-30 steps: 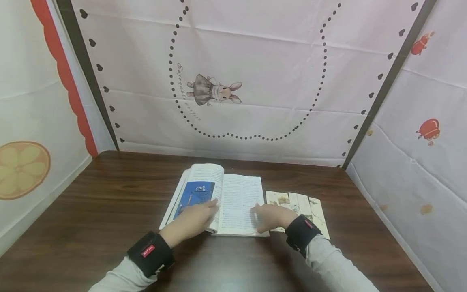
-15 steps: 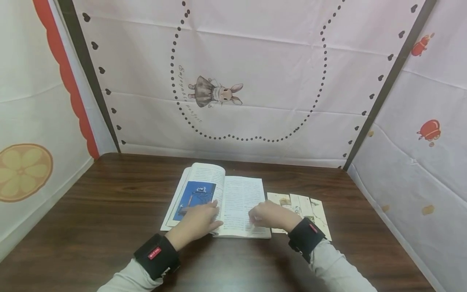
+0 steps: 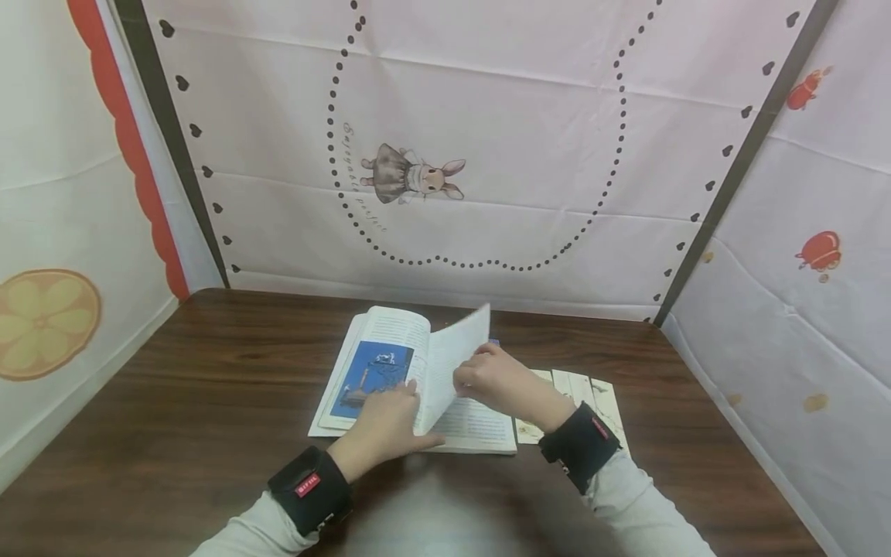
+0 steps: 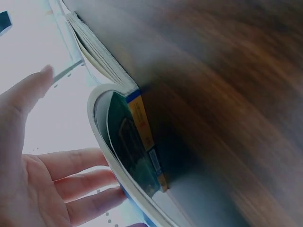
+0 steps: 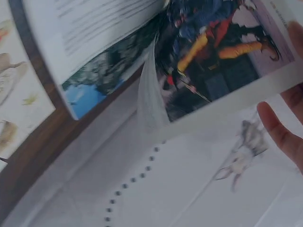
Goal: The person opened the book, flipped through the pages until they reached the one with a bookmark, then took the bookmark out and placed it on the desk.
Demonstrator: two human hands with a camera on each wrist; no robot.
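Note:
A thick open book [image 3: 483, 435] lies on the dark wood table. My left hand [image 3: 383, 424] rests on its left page, beside a blue picture [image 3: 381, 367]. The left wrist view shows that hand's fingers [image 4: 83, 184] extended against the curved stack of pages [image 4: 113, 158], the thumb apart. My right hand [image 3: 511, 387] pinches a lifted page [image 3: 455, 348], which stands up from the right side of the book. In the right wrist view a colourful illustration [image 5: 208, 61] shows on the raised page, with fingertips [image 5: 272, 120] along its edge.
Several cream illustrated cards [image 3: 574, 387] lie right of the book, partly behind the right forearm. The wood table [image 3: 209, 387] extends around them. White printed cloth walls [image 3: 522, 155] enclose the back and both sides.
The right hand has taken hold of a page and raised it up and leftward from the right side. The left hand has shifted slightly right, its thumb now spread near the book's lower edge.

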